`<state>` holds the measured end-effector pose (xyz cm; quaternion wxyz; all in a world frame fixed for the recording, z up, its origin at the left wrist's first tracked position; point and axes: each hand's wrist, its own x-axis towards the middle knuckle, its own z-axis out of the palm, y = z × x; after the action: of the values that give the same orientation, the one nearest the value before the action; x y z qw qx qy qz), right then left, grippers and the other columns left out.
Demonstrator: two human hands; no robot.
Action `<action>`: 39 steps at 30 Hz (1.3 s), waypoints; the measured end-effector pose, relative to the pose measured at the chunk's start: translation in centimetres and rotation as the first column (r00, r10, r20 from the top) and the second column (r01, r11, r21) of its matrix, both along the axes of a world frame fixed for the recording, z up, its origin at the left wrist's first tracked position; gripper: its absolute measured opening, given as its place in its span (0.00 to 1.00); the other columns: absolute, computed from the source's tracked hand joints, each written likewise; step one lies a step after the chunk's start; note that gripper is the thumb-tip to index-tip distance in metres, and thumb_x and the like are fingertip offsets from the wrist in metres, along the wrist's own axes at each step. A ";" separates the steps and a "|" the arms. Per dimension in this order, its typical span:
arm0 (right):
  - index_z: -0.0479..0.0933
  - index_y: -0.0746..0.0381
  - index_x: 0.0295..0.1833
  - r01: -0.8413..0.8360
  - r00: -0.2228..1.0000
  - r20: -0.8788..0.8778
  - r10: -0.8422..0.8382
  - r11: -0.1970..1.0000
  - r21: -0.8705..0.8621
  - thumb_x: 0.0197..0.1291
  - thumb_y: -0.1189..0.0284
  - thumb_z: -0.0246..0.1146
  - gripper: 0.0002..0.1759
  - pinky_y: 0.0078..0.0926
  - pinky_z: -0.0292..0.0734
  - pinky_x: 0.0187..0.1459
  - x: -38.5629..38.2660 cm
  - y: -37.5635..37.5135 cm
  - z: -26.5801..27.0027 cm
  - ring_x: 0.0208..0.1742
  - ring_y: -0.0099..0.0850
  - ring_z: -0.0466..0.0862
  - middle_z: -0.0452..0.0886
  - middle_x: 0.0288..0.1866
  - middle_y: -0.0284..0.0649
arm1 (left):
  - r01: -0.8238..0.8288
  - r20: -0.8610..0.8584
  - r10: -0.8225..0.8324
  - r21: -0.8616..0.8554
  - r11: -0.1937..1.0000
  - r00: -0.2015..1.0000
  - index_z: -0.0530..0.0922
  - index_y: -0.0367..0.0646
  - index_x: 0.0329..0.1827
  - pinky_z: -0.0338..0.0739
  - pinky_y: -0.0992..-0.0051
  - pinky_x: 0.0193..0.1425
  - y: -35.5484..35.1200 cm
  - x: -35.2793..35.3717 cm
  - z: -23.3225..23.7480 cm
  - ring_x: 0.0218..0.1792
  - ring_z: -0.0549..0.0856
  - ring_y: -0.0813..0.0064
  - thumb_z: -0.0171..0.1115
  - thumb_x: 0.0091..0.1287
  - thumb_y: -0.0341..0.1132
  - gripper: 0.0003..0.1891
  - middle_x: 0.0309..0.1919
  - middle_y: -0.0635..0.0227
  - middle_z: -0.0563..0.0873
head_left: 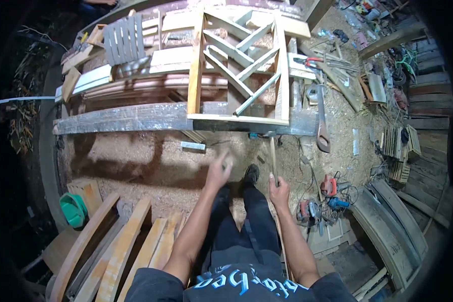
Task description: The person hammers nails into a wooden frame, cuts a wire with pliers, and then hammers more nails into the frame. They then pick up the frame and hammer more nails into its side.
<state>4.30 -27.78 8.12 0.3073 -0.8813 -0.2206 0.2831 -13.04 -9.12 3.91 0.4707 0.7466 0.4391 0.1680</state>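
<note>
My right hand (278,190) is closed around a slim wooden stick (273,157), thumb lying along it, its upper end pointing toward the workbench. My left hand (220,170) hangs over the sawdust floor in front of my legs; motion blurs its partly curled fingers. Beyond both hands, a wooden frame (195,75) with slanted slats in a chevron pattern lies on the bench, its near rail along the bench's front beam (131,118). A short pale block (193,146) rests below that beam, ahead of my left hand.
A handsaw (322,128) hangs at the bench's right end, near red-handled pliers (307,61). Corded power tools (329,186) lie on the floor to my right. Curved timbers (123,246) and a green plastic container (73,210) are at my left; more curved boards (387,231) stand right.
</note>
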 end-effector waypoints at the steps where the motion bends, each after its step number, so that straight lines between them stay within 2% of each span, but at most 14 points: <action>1: 0.76 0.67 0.32 0.017 0.999 0.032 -0.020 0.997 0.081 0.68 0.59 0.67 0.21 0.43 0.68 0.29 -0.2 -0.3 0.3 0.25 0.45 0.73 0.72 0.21 0.55 | 0.029 0.015 -0.029 -0.034 0.999 0.999 0.75 0.36 0.69 0.77 0.60 0.65 -1.8 -1.4 0.9 0.60 0.84 0.46 0.66 0.66 0.33 0.27 0.57 0.42 0.85; 2: 0.76 0.68 0.31 0.031 0.997 0.059 -0.040 0.988 0.153 0.71 0.61 0.64 0.21 0.39 0.65 0.28 -0.4 -0.7 0.9 0.22 0.33 0.66 0.69 0.19 0.49 | 0.077 -0.024 -0.082 -0.156 0.985 0.996 0.74 0.36 0.70 0.77 0.61 0.67 -3.1 -3.1 0.7 0.61 0.84 0.47 0.67 0.66 0.36 0.29 0.58 0.43 0.85; 7: 0.78 0.69 0.43 -0.116 0.968 0.242 0.064 0.972 0.206 0.72 0.61 0.63 0.18 0.39 0.71 0.30 -0.4 -1.6 3.9 0.23 0.36 0.73 0.76 0.23 0.48 | 0.225 -0.066 -0.278 -0.431 0.874 0.958 0.74 0.39 0.71 0.80 0.61 0.63 -4.2 -7.4 5.4 0.58 0.86 0.49 0.68 0.66 0.40 0.30 0.55 0.45 0.86; 10: 0.77 0.68 0.51 -0.176 0.952 0.291 0.092 0.944 0.280 0.73 0.61 0.62 0.19 0.36 0.74 0.30 -0.3 -2.1 4.7 0.25 0.33 0.80 0.80 0.27 0.43 | 0.339 -0.094 -0.387 -0.326 0.883 0.917 0.77 0.42 0.68 0.82 0.61 0.59 -1.6 -8.9 5.1 0.54 0.88 0.51 0.67 0.67 0.43 0.27 0.52 0.49 0.89; 12: 0.78 0.67 0.53 0.024 0.986 -0.167 -0.007 0.995 0.102 0.70 0.59 0.63 0.20 0.42 0.78 0.36 0.0 -1.6 7.1 0.31 0.43 0.86 0.84 0.32 0.50 | 0.337 -0.103 -0.375 -0.271 0.902 0.921 0.79 0.40 0.64 0.81 0.60 0.59 0.7 -9.0 7.2 0.55 0.87 0.50 0.67 0.67 0.45 0.26 0.53 0.47 0.87; 13: 0.78 0.65 0.49 0.099 0.943 -0.325 -0.075 0.993 0.057 0.73 0.60 0.62 0.18 0.33 0.75 0.24 0.1 -1.2 8.6 0.22 0.28 0.80 0.81 0.29 0.41 | 0.314 -0.200 -0.364 -0.240 0.918 0.910 0.79 0.39 0.64 0.81 0.60 0.60 1.9 -9.1 7.5 0.56 0.86 0.49 0.68 0.66 0.46 0.27 0.55 0.46 0.87; 17: 0.73 0.61 0.40 0.351 0.795 -0.577 -0.186 0.917 0.189 0.76 0.58 0.59 0.17 0.22 0.66 0.15 0.5 0.4 13.0 0.15 0.19 0.71 0.73 0.21 0.31 | 0.178 -0.106 -0.190 -0.112 0.978 0.976 0.82 0.38 0.55 0.83 0.62 0.52 5.3 -9.1 8.3 0.45 0.89 0.51 0.68 0.66 0.46 0.22 0.43 0.48 0.89; 22: 0.72 0.60 0.37 0.399 0.855 -0.429 -0.292 0.899 0.183 0.76 0.56 0.59 0.19 0.23 0.65 0.13 2.9 0.9 13.3 0.13 0.20 0.69 0.72 0.21 0.32 | 0.032 -0.086 -0.028 0.051 0.998 0.996 0.72 0.36 0.31 0.73 0.66 0.32 6.4 -5.1 12.2 0.23 0.74 0.71 0.63 0.68 0.37 0.14 0.20 0.61 0.75; 24: 0.75 0.64 0.34 0.334 0.928 -0.228 -0.295 0.930 0.152 0.75 0.54 0.59 0.24 0.31 0.70 0.17 5.1 1.5 11.8 0.16 0.29 0.78 0.76 0.19 0.38 | 0.014 -0.024 -0.015 -0.028 1.000 1.000 0.72 0.37 0.29 0.72 0.68 0.31 5.6 -2.3 12.2 0.23 0.74 0.75 0.61 0.69 0.37 0.14 0.18 0.63 0.73; 26: 0.76 0.67 0.34 0.357 0.914 -0.268 -0.306 0.918 0.170 0.75 0.57 0.57 0.23 0.42 0.76 0.26 6.9 2.5 9.9 0.21 0.43 0.83 0.79 0.21 0.48 | 0.054 0.017 -0.054 -0.018 0.998 0.998 0.74 0.35 0.28 0.72 0.63 0.31 4.5 1.1 10.5 0.21 0.74 0.66 0.60 0.68 0.38 0.15 0.19 0.51 0.73; 28: 0.76 0.68 0.37 0.223 0.973 0.004 -0.231 0.946 0.234 0.75 0.58 0.55 0.23 0.51 0.76 0.36 9.4 3.2 6.0 0.32 0.57 0.84 0.81 0.27 0.56 | 0.071 0.040 -0.069 -0.050 0.996 0.997 0.76 0.35 0.29 0.72 0.63 0.31 3.3 5.5 11.7 0.20 0.74 0.65 0.58 0.73 0.41 0.17 0.19 0.50 0.75; 29: 0.76 0.68 0.41 0.183 0.982 0.006 -0.187 0.966 0.184 0.75 0.58 0.53 0.22 0.55 0.74 0.43 10.1 4.1 9.0 0.43 0.65 0.82 0.81 0.34 0.63 | 0.078 0.056 -0.072 -0.111 0.991 0.996 0.75 0.36 0.26 0.71 0.69 0.31 2.8 7.4 10.7 0.25 0.74 0.81 0.56 0.77 0.42 0.21 0.18 0.68 0.76; 32: 0.74 0.68 0.47 0.115 0.979 0.133 -0.152 0.960 0.254 0.71 0.59 0.60 0.20 0.54 0.75 0.44 14.1 4.5 5.5 0.42 0.63 0.82 0.81 0.37 0.63 | 0.047 -0.008 -0.051 -0.267 0.963 0.999 0.79 0.34 0.30 0.74 0.69 0.34 1.0 13.4 9.0 0.26 0.78 0.78 0.57 0.77 0.43 0.21 0.21 0.65 0.80; 39: 0.72 0.69 0.50 0.082 0.994 0.054 -0.092 0.982 0.173 0.70 0.61 0.62 0.20 0.50 0.74 0.52 21.1 5.5 0.3 0.48 0.59 0.81 0.81 0.43 0.61 | 0.003 -0.016 -0.007 -0.239 0.971 1.000 0.82 0.37 0.46 0.81 0.61 0.47 -4.1 24.6 5.4 0.39 0.88 0.53 0.65 0.71 0.41 0.14 0.36 0.50 0.87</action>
<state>25.38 -22.30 8.41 0.3866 -0.8690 -0.2145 0.2220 11.55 -13.26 9.31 0.5537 0.6870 0.4582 0.1066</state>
